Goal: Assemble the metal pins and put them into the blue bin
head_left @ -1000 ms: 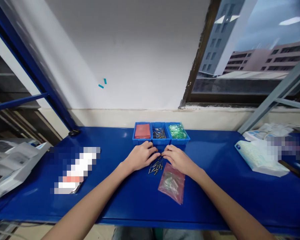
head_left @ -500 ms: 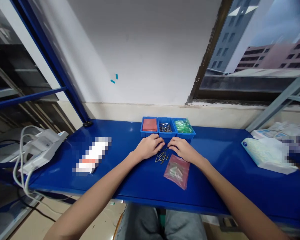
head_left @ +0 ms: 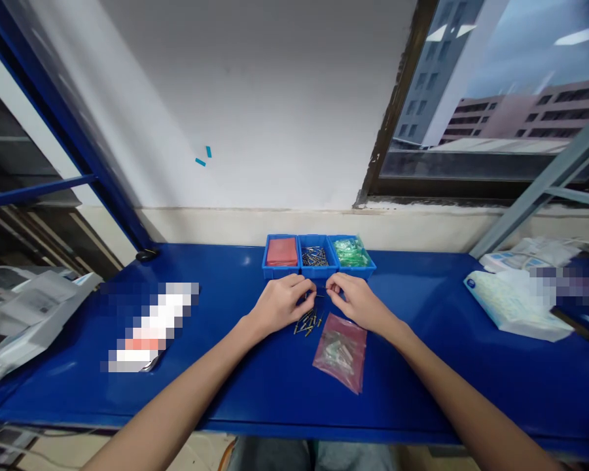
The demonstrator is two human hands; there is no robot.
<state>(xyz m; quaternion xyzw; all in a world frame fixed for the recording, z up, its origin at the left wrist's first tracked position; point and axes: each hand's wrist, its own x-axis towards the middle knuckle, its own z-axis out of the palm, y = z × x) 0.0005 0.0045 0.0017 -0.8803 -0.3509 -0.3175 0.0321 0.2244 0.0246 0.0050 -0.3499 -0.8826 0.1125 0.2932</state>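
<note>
Over the desk, my left hand (head_left: 285, 302) is closed, thumb and fingers curled towards each other; what they pinch, if anything, is too small to make out. Close by on the right, my right hand (head_left: 357, 301) pinches a thin screw at its fingertips, pointing towards the left hand. Below the gap between the hands lies a loose pile of brass-coloured screws (head_left: 307, 323). A pink plastic bag (head_left: 341, 353) with small clear and pale pieces showing through rests nearer me, below my right hand.
Three joined blue bins stand behind my hands: pink bags (head_left: 281, 252) at left, screws (head_left: 315, 256) in the middle, green-clear packets (head_left: 349, 252) at right. A blurred-out object (head_left: 152, 327) and white device (head_left: 39, 320) lie left; a tissue pack (head_left: 515, 304) lies right.
My hands have lifted off the pile and their fingers have drawn into pinches, with a screw now at the right fingertips. The camera view has shifted a little.
</note>
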